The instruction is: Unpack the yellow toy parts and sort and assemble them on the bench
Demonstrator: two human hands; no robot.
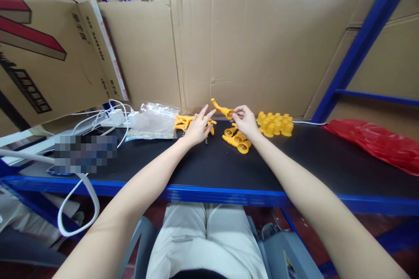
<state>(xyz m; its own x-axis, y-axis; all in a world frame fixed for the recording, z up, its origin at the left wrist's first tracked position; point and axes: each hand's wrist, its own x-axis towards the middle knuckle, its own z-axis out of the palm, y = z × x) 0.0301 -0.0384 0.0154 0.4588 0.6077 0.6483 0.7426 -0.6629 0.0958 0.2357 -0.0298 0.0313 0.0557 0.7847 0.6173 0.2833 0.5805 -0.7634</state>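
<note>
My right hand (pixel 244 120) pinches a yellow horn-shaped plastic piece (pixel 221 109) by its wide end and holds it just above the black tabletop (pixel 294 161). Under that hand lie several more of the same yellow horn pieces (pixel 236 138). My left hand (pixel 197 127) hovers beside it with fingers stretched out, over a heap of flat yellow-orange parts (pixel 183 121). It holds nothing. A small metal spring (pixel 207 140) lies near the left wrist.
A cluster of yellow caps (pixel 275 124) stands to the right of the hands. A clear plastic bag (pixel 153 120) and white chargers with cables (pixel 113 117) lie at left. A red plastic bag (pixel 376 141) is at far right. Cardboard walls (pixel 255 48) stand behind, with blue rack posts (pixel 363 39).
</note>
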